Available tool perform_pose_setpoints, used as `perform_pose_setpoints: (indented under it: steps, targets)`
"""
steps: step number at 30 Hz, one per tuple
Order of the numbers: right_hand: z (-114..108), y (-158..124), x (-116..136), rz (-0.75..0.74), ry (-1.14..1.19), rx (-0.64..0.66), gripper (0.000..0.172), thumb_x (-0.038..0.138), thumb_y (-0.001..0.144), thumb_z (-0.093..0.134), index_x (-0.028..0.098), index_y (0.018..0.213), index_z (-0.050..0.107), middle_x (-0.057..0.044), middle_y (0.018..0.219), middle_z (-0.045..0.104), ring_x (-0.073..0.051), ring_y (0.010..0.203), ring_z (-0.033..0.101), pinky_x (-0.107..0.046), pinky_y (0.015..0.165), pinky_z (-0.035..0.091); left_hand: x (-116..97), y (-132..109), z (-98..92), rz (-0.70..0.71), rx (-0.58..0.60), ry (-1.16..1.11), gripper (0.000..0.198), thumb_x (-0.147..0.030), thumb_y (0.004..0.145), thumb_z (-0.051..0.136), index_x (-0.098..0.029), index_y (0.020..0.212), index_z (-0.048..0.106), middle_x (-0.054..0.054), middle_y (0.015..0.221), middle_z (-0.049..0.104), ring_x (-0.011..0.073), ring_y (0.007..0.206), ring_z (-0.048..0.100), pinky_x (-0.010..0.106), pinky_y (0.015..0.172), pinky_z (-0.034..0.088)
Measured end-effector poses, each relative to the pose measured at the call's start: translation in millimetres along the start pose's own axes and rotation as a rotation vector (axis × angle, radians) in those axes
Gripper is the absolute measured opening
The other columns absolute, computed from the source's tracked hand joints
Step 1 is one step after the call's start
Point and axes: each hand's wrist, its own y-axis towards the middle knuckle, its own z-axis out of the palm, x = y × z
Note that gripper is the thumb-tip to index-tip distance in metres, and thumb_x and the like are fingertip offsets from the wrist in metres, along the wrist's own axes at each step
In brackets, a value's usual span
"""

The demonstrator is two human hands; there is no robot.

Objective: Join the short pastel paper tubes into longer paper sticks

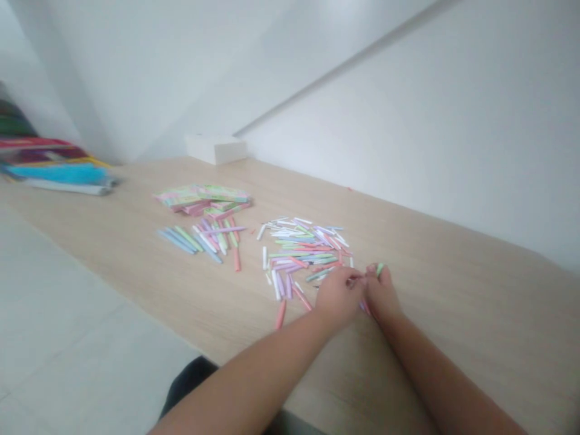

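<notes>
My left hand and my right hand meet at the right edge of a spread of pen-like sticks in pastel purple, white, green, blue and coral. The left fingers are closed in a pinch against the right fingertips. What they pinch is blurred and mostly covered. From the top of my closed right hand pokes the end of a light green stick. Below the hands, a coral stick and a purple one show partly on the wood table. Another coral stick lies near my left forearm.
Left of the spread is a smaller group of thicker pastel sticks. Behind it, pink and green packets are stacked. A white box stands by the wall. Folded blue and red items lie at the far left.
</notes>
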Motion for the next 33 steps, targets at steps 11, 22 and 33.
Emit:
perform_pose_setpoints:
  steps: [11, 22, 33]
  targets:
    - [-14, -31, 6, 0.152, 0.151, 0.083, 0.036, 0.062, 0.091, 0.057, 0.026, 0.085, 0.06, 0.005, 0.053, 0.047, -0.017, 0.045, 0.042, -0.03, 0.043, 0.034, 26, 40, -29.3, -0.304, 0.252, -0.436, 0.017, -0.024, 0.092, 0.065, -0.013, 0.104, 0.061, 0.009, 0.096, 0.074, 0.0154, 0.088, 0.073, 0.03, 0.081, 0.06]
    - [-15, -30, -2, 0.064, 0.062, 0.127, 0.035, 0.058, 0.087, 0.068, 0.024, 0.095, 0.069, 0.002, 0.062, 0.056, -0.016, 0.056, 0.047, -0.029, 0.052, 0.035, 26, 34, -30.6, -0.349, 0.317, -0.425, 0.025, -0.036, 0.09, 0.069, -0.012, 0.088, 0.062, 0.001, 0.078, 0.065, 0.0083, 0.072, 0.063, 0.025, 0.081, 0.054]
    - [-14, -32, -1, 0.039, 0.215, 0.136, 0.028, 0.049, 0.09, 0.07, 0.022, 0.097, 0.066, 0.005, 0.058, 0.054, -0.012, 0.051, 0.045, -0.024, 0.046, 0.034, 34, 38, -29.2, -0.351, 0.358, -0.508, 0.037, -0.048, 0.084, 0.074, -0.013, 0.089, 0.065, 0.003, 0.085, 0.069, 0.0089, 0.075, 0.064, 0.023, 0.073, 0.048]
